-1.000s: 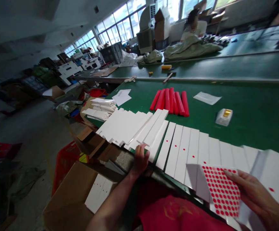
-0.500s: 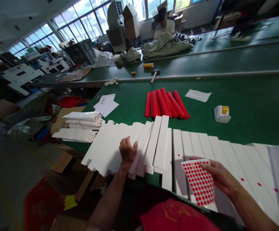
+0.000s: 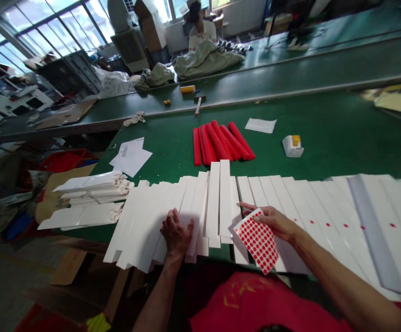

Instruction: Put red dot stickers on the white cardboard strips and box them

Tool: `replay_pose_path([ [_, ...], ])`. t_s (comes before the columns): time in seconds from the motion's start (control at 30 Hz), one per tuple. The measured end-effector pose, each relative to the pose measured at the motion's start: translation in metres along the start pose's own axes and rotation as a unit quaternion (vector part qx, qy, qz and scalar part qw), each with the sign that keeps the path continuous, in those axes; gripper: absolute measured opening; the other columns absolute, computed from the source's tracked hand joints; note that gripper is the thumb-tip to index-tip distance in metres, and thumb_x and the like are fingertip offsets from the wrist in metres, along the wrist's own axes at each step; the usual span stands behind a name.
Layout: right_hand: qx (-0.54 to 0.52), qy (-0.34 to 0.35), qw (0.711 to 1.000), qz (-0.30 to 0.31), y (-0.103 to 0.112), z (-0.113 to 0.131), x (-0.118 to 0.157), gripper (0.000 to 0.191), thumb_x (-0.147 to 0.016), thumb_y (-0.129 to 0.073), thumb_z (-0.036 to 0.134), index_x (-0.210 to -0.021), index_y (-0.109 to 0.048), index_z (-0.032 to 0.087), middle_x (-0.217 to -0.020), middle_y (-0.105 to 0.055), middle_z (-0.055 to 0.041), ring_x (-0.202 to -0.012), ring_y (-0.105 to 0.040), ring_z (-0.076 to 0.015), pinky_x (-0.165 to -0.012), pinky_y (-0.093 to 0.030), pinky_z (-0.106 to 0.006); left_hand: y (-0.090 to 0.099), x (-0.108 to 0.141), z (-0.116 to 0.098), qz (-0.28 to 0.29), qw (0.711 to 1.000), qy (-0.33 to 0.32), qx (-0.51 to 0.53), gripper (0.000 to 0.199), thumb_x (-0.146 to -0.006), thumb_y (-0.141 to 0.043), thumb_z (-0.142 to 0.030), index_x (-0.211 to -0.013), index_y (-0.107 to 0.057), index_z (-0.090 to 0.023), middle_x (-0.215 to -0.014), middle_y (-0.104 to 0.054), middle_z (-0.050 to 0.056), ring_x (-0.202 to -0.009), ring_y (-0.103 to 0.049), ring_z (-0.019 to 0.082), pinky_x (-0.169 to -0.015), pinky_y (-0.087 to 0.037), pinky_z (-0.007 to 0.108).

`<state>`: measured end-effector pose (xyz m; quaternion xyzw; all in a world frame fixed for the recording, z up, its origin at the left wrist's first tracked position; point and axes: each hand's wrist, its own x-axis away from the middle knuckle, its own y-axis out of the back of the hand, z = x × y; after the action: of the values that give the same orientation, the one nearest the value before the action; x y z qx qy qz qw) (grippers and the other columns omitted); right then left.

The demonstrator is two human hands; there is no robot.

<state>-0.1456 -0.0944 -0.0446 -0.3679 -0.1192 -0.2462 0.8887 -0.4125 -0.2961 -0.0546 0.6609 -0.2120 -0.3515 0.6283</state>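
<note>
While our right hand point(image 3: 271, 222) pinches the dotted sheet point(image 3: 258, 240) right of the frame's lower centre, its fingers extend over the white strips point(image 3: 285, 203). Our left hand point(image 3: 177, 234) is over the strips left of centre, fingers loosely curled and slightly spread; whether they touch, we cannot tell. Red bundles point(image 3: 217, 140) lie on the green bench point(image 3: 173, 147), just above the strips, near the frame's centre.

Head-height view, forward and down
</note>
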Motion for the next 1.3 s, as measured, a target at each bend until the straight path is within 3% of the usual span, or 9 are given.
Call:
replay_pose_path([
  [0.07, 0.018, 0.014, 0.999, -0.024, -0.005, -0.014, 0.004, 0.055, -0.063, -0.084, 0.027, -0.114, -0.07, 0.013, -0.134, -0.052, -0.0155, -0.088, -0.065, -0.0215, -0.084, -0.05, -0.035, -0.003, 0.0, -0.005, -0.008, 1.0, 0.001, -0.001, 0.067, -0.089, -0.041, -0.055, -0.135, -0.048, -0.007, -0.132, -0.048, 0.021, -0.112, -0.048, 0.035, -0.091, -0.042, 0.05],
  [0.23, 0.057, 0.039, 0.994, -0.083, -0.018, -0.044, -0.002, 0.08, -0.063, -0.082, 0.029, -0.137, -0.053, 0.019, -0.133, -0.054, -0.0137, -0.107, -0.059, -0.0292, -0.096, -0.043, -0.043, -0.012, -0.004, -0.01, -0.015, 1.0, 0.004, -0.005, 0.068, -0.091, -0.039, -0.052, -0.138, -0.044, -0.003, -0.144, -0.037, 0.027, -0.132, -0.035, 0.039, -0.102, -0.035, 0.054],
  [0.4, 0.14, 0.122, 0.98, -0.077, -0.017, -0.039, -0.027, 0.03, -0.07, -0.077, 0.034, -0.094, -0.075, 0.017, -0.153, -0.03, -0.0111, -0.14, -0.023, -0.0325, -0.11, -0.027, -0.045, -0.019, -0.009, -0.014, -0.002, 0.998, 0.056, 0.009, 0.073, -0.092, -0.035, -0.053, -0.144, -0.034, -0.001, -0.15, -0.026, 0.031, -0.142, -0.021, 0.041, -0.108, -0.026, 0.061],
  [0.6, 0.162, 0.123, 0.977, -0.066, -0.016, -0.035, -0.053, 0.023, -0.072, -0.076, 0.039, -0.074, -0.073, 0.017, -0.158, -0.012, -0.005, -0.141, -0.022, -0.0337, -0.11, -0.028, -0.043, -0.026, -0.008, -0.034, -0.002, 0.995, 0.081, 0.049, 0.072, -0.092, -0.036, -0.053, -0.144, -0.034, -0.003, -0.152, -0.025, 0.029, -0.144, -0.018, 0.038, -0.112, -0.022, 0.06],
  [0.77, 0.131, 0.106, 0.983, -0.079, -0.002, 0.001, -0.065, 0.03, -0.066, -0.082, 0.037, -0.086, -0.075, 0.016, -0.155, -0.022, -0.0095, -0.137, -0.03, -0.0355, -0.099, -0.043, -0.042, -0.022, -0.006, -0.037, 0.004, 0.992, 0.072, 0.102, 0.068, -0.093, -0.036, -0.052, -0.141, -0.039, -0.005, -0.15, -0.029, 0.028, -0.141, -0.025, 0.041, -0.107, -0.028, 0.063],
  [0.93, 0.113, 0.144, 0.975, -0.123, 0.018, 0.062, -0.101, 0.036, -0.061, -0.085, 0.029, -0.091, -0.074, 0.014, -0.145, -0.043, -0.0131, -0.117, -0.054, -0.0334, -0.085, -0.053, -0.038, 0.002, -0.009, 0.002, -0.032, 0.995, 0.058, 0.075, 0.056, -0.093, -0.039, -0.048, -0.133, -0.05, -0.011, -0.131, -0.053, 0.021, -0.118, -0.051, 0.032, -0.095, -0.043, 0.048],
  [1.07, 0.097, 0.147, 0.978, -0.108, 0.028, 0.097, -0.141, 0.034, -0.06, -0.085, 0.025, -0.088, -0.073, 0.012, -0.137, -0.052, -0.0126, -0.086, -0.066, -0.021, -0.07, -0.055, -0.029, 0.008, -0.015, 0.032, -0.041, 0.994, 0.098, -0.008, 0.053, -0.09, -0.045, -0.05, -0.122, -0.057, -0.009, -0.113, -0.058, 0.017, -0.1, -0.055, 0.03, -0.082, -0.044, 0.043],
  [1.2, 0.105, 0.102, 0.987, -0.068, 0.03, 0.106, -0.168, 0.034, -0.059, -0.085, 0.024, -0.085, -0.07, 0.01, -0.113, -0.066, -0.0129, -0.07, -0.065, -0.0178, -0.065, -0.055, -0.03, 0.006, -0.016, 0.032, -0.013, 0.997, 0.062, -0.034, 0.056, -0.088, -0.049, -0.051, -0.12, -0.057, -0.006, -0.107, -0.056, 0.016, -0.096, -0.052, 0.028, -0.083, -0.042, 0.04],
  [1.3, 0.123, 0.113, 0.984, -0.063, 0.029, 0.1, -0.171, 0.028, -0.061, -0.084, 0.028, -0.079, -0.07, 0.011, -0.117, -0.064, -0.012, -0.073, -0.066, -0.0183, -0.068, -0.055, -0.031, 0.005, -0.017, 0.024, -0.001, 0.996, 0.08, -0.047, 0.057, -0.087, -0.05, -0.051, -0.124, -0.054, -0.008, -0.109, -0.054, 0.016, -0.097, -0.051, 0.029, -0.081, -0.041, 0.042],
])
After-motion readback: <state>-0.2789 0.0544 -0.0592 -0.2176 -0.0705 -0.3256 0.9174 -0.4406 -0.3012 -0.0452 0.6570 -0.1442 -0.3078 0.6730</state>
